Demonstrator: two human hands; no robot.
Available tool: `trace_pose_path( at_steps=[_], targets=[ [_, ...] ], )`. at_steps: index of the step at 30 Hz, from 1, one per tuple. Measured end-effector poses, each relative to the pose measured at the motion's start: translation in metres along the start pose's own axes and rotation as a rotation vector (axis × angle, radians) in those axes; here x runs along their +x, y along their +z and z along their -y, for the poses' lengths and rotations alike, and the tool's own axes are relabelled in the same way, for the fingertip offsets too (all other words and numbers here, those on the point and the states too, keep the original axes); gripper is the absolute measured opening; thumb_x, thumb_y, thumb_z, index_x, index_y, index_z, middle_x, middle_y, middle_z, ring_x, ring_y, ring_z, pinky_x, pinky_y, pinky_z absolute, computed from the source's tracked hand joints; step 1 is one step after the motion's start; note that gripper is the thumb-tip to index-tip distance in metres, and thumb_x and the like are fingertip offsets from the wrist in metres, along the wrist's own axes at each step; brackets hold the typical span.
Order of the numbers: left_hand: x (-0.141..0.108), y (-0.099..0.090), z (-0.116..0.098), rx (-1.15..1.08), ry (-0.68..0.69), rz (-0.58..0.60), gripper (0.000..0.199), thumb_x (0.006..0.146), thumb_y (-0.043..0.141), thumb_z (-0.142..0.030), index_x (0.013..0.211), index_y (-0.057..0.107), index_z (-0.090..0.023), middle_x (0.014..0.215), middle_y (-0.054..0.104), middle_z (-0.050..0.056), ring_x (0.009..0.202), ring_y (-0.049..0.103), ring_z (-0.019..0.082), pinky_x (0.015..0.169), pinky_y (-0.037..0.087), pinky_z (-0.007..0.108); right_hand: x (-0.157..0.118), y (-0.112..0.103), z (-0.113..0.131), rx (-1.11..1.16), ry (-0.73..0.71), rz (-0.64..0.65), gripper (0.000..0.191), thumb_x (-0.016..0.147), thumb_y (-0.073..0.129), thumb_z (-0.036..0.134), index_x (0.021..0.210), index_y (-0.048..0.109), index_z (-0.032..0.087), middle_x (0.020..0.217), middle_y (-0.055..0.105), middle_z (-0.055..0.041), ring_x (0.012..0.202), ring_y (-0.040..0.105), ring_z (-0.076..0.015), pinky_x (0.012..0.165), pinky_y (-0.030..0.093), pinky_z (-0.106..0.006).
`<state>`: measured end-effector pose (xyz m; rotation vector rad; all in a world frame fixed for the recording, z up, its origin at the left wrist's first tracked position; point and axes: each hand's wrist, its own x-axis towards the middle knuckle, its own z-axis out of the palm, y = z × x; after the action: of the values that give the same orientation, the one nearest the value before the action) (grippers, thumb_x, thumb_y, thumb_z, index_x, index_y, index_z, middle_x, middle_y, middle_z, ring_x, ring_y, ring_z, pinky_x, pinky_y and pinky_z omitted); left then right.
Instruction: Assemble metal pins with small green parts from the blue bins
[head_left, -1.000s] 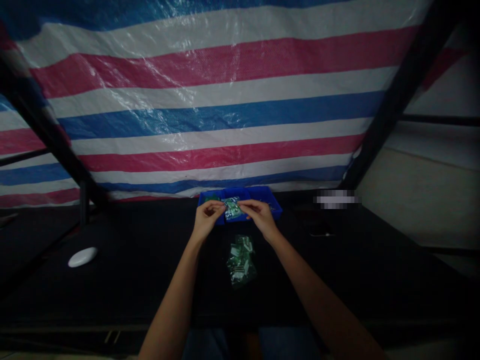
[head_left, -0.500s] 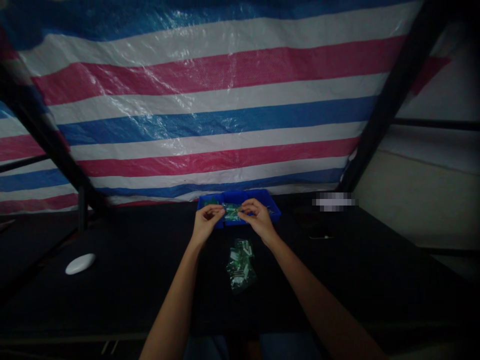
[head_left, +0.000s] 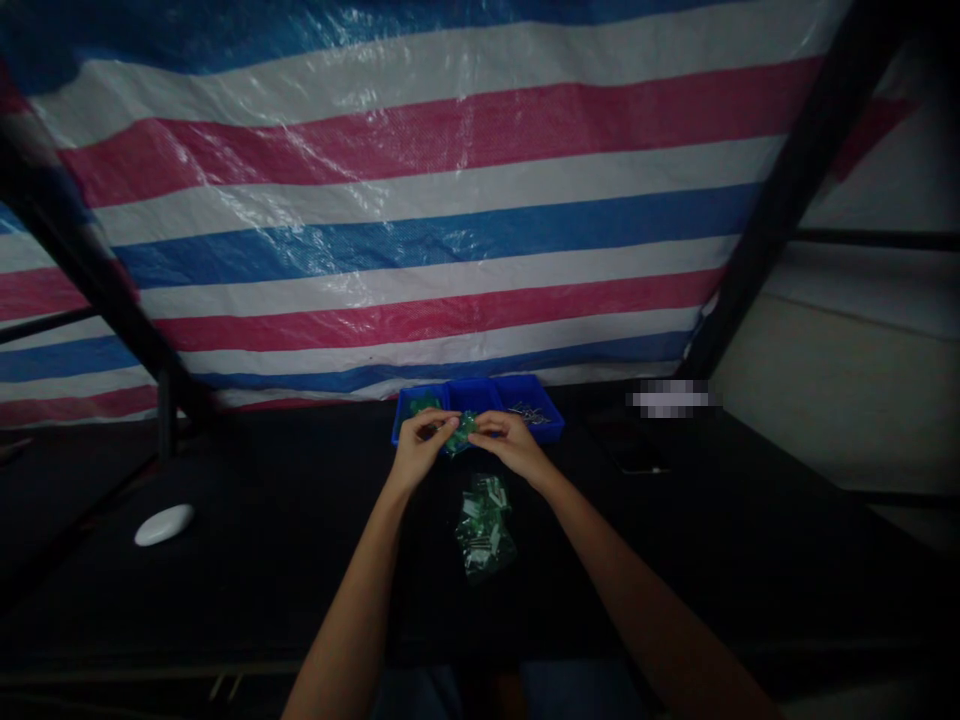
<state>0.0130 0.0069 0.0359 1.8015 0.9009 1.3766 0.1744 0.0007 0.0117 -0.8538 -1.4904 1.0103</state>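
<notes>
Over the near edge of the blue divided tray [head_left: 551,430], we are holding a small clear plastic packet [head_left: 460,435] with green contents. Our left hand [head_left: 417,450] is pinching one side between thumb and fingers, and our right hand [head_left: 517,450] is clamping the other side the same way. For good control, we should be gripping only the margins, working gently with level hands so that nothing is spilling or tearing. Green pieces [head_left: 424,403] are lying in the tray's left compartment, thin metal pieces [head_left: 531,412] in the right one, and more filled packets [head_left: 484,530] are resting nearer us on the black tabletop [head_left: 300,560]. Our fingers are hiding the packet's edges and part of the middle compartment; dim light is blurring its contents, and we cannot tell whether its mouth is open.
</notes>
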Motion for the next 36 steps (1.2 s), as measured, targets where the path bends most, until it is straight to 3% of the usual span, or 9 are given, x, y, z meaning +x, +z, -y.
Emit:
trace_pose_path(
  at_steps=[6, 15, 22, 26, 31, 33, 36],
  targets=[
    [-0.002, -0.001, -0.004, 0.006, -0.049, -0.011, 0.028, 0.065, 0.065, -0.03, 0.09, 0.065, -0.018, 0.075, 0.06, 0.003, 0.063, 0.05, 0.011, 0.059, 0.039, 0.022, 0.004, -0.004, -0.005, -0.032, -0.006, -0.074, 0.018, 0.062, 0.064, 0.029, 0.073, 0.056, 0.017, 0.074, 0.063, -0.0024, 0.072, 0.06, -0.0169, 0.063, 0.043, -0.026],
    [-0.003, 0.0, -0.008, 0.098, 0.074, 0.06, 0.013, 0.061, 0.068, -0.025, 0.072, 0.067, -0.018, 0.094, 0.059, 0.008, 0.092, 0.052, 0.02, 0.077, 0.04, 0.031, 0.005, -0.009, 0.001, -0.006, -0.145, -0.16, 0.012, 0.064, 0.063, 0.027, 0.063, 0.055, 0.017, 0.086, 0.066, -0.0065, 0.085, 0.06, -0.0197, 0.072, 0.044, -0.031],
    [-0.003, 0.001, -0.006, 0.087, 0.043, 0.039, 0.02, 0.063, 0.066, -0.025, 0.081, 0.065, -0.018, 0.09, 0.06, 0.007, 0.085, 0.054, 0.018, 0.074, 0.041, 0.029, 0.005, -0.007, 0.002, 0.06, -0.139, -0.174, 0.014, 0.063, 0.064, 0.028, 0.062, 0.054, 0.017, 0.087, 0.065, -0.0062, 0.086, 0.06, -0.0196, 0.076, 0.044, -0.033],
    [-0.001, 0.0, 0.002, 0.072, -0.021, -0.06, 0.022, 0.063, 0.065, -0.029, 0.08, 0.065, -0.016, 0.075, 0.061, 0.004, 0.067, 0.053, 0.013, 0.067, 0.041, 0.025, 0.005, -0.005, 0.0, 0.053, -0.046, -0.191, 0.021, 0.064, 0.063, 0.033, 0.076, 0.056, 0.018, 0.079, 0.065, -0.0043, 0.079, 0.061, -0.0184, 0.069, 0.045, -0.03],
    [0.003, -0.013, 0.018, 0.077, -0.106, -0.328, 0.03, 0.062, 0.064, -0.036, 0.082, 0.061, -0.014, 0.068, 0.059, 0.002, 0.062, 0.052, 0.012, 0.062, 0.04, 0.024, 0.004, -0.01, 0.006, 0.028, 0.029, -0.151, 0.031, 0.067, 0.058, 0.038, 0.091, 0.054, 0.019, 0.078, 0.066, -0.004, 0.07, 0.06, -0.0155, 0.057, 0.043, -0.025],
    [0.003, -0.019, 0.022, 0.167, -0.134, -0.432, 0.032, 0.061, 0.063, -0.039, 0.082, 0.061, -0.015, 0.069, 0.059, 0.002, 0.065, 0.053, 0.014, 0.064, 0.039, 0.025, 0.002, -0.015, 0.01, -0.006, 0.058, -0.069, 0.027, 0.068, 0.058, 0.038, 0.085, 0.056, 0.018, 0.073, 0.066, -0.0032, 0.065, 0.059, -0.0139, 0.053, 0.042, -0.023],
    [0.0, -0.023, 0.024, 0.412, -0.205, -0.488, 0.027, 0.062, 0.06, -0.042, 0.075, 0.061, -0.018, 0.07, 0.062, 0.002, 0.07, 0.055, 0.017, 0.074, 0.036, 0.03, -0.003, -0.022, 0.013, -0.075, 0.109, 0.197, 0.024, 0.068, 0.058, 0.038, 0.079, 0.059, 0.016, 0.067, 0.064, -0.0021, 0.059, 0.058, -0.0121, 0.049, 0.039, -0.021]
  ],
)
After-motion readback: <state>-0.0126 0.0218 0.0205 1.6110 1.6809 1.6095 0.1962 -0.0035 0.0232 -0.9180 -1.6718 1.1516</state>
